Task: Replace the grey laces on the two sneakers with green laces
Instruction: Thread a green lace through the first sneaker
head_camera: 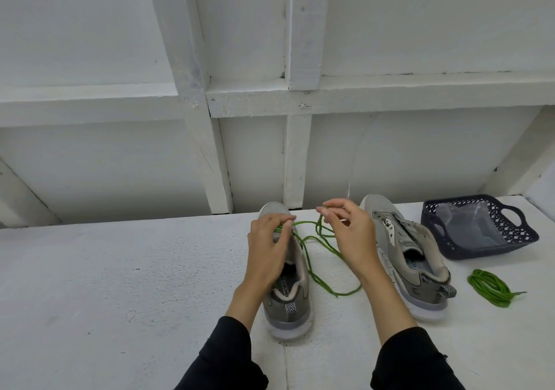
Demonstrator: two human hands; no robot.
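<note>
The near part of the white worktop (120, 284) is bare, and two arms in black sleeves reach out over it. The left hand (268, 239) rests on the left sneaker (286, 293) and pinches a green lace (312, 272) at the front holes. The right hand (348, 233) is lifted just beside it and pinches the other part of the same lace between finger and thumb. The rest of that lace trails loose on the worktop between the two shoes.

It looks like the lacing of this shoe has only just begun, near the toe. No grey laces show anywhere, so they seem to be out already.

The right sneaker (411, 257) has no lace, with its tongue lying open. A second green lace (489, 289) sits coiled to the right of it, not yet used. So most of the job is still left.

Farther right is a dark blue basket (522, 233) with clear plastic inside.

There is lots of open room to the left. The toes of both shoes are close to the far edge of the worktop, where there is a dark gap before the white wall (390, 149).
</note>
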